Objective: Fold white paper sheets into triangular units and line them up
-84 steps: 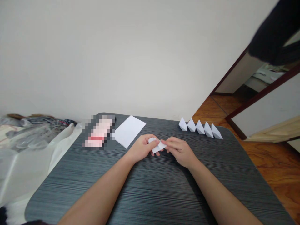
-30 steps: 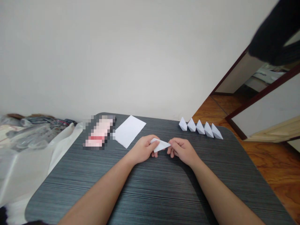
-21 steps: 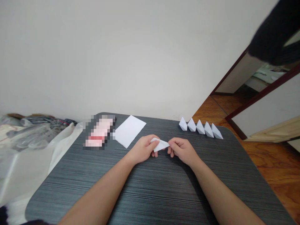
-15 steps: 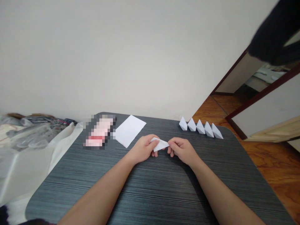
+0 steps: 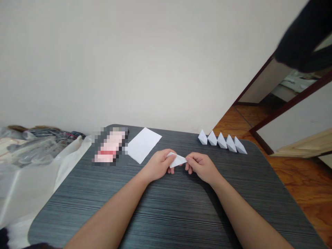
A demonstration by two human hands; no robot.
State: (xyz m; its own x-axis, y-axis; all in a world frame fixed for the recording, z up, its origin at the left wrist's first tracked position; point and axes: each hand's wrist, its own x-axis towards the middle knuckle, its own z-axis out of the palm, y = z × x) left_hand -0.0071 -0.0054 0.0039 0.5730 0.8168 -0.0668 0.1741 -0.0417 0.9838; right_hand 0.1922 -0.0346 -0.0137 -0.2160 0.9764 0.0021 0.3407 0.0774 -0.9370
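Observation:
A small piece of folded white paper (image 5: 177, 160) is held just above the middle of the dark table (image 5: 166, 207). My left hand (image 5: 160, 163) grips its wide end, thumb on top and fingers beneath. With thumb and forefinger, my right hand (image 5: 201, 166) pinches the pointed tip on the right. Part of the paper is hidden under my left thumb. Beyond my left hand lie flat white paper sheets (image 5: 144, 145). Several folded white paper boats (image 5: 222, 141) stand in a slanting row beyond my right hand.
A blurred-out pink and red object (image 5: 111, 145) lies at the table's far left. Plastic-wrapped bundles (image 5: 44, 148) are piled beside the left edge. A pale wall (image 5: 155, 69) rises behind the table. Wooden floor and a doorway are on the right.

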